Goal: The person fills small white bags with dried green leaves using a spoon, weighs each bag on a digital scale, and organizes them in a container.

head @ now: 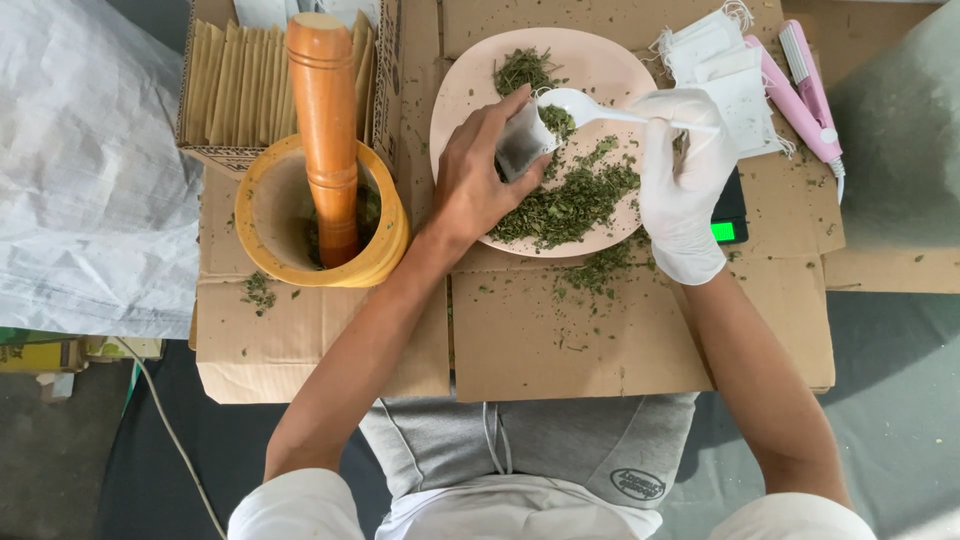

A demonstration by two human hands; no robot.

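Spoon (585, 106): held level over pink plate (470, 90), bowl pointing left | right hand (685, 165): gloved fingers clamped on handle | left hand (480, 170): fingers pinched on small bag (522, 145), touching spoon bowl

My view: right hand (683, 180) in 1 white glove, left hand (480, 175) bare; white short sleeves, grey shorts with drawstring.

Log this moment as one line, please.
left hand: holds open sachet | right hand: gloved, spoon at sachet mouth | herbs on plate | mortar left
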